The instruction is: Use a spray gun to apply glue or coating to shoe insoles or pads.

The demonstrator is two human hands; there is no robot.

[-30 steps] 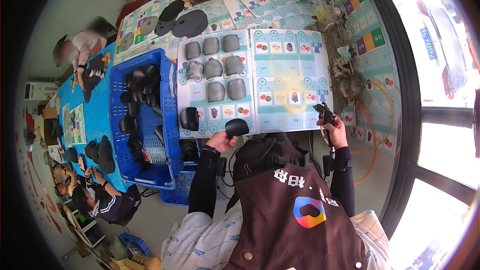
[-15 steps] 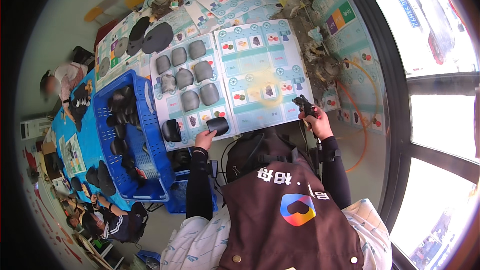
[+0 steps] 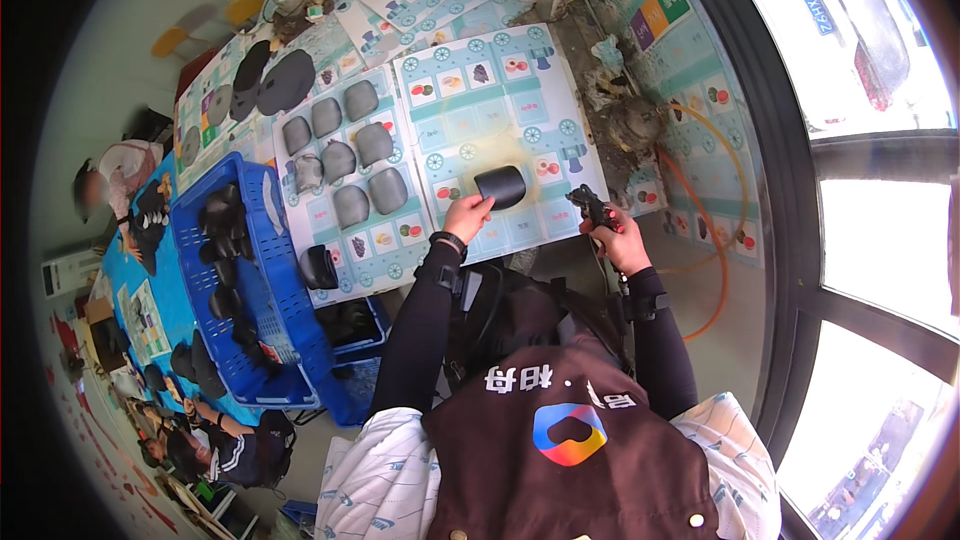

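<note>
My left hand pinches the near left edge of a black curved pad, holding it over the yellow-stained patch of the printed board. In my right hand, at the board's right edge, is a dark spray gun whose nozzle points left toward the pad. My fingers are wrapped round its handle. Several grey curved pads lie in loose rows on the left half of the board. Another black curved pad rests at its near left corner.
A blue plastic crate with dark pads inside stands left of the board. Orange hose loops at the right, beside the window frame. Flat dark discs lie at the back left. Other people work at a blue-covered table.
My left hand has carried the black pad right and away from me, from the board's near edge to the stained patch. The spray gun stays near the right edge. The view has shifted slightly.
</note>
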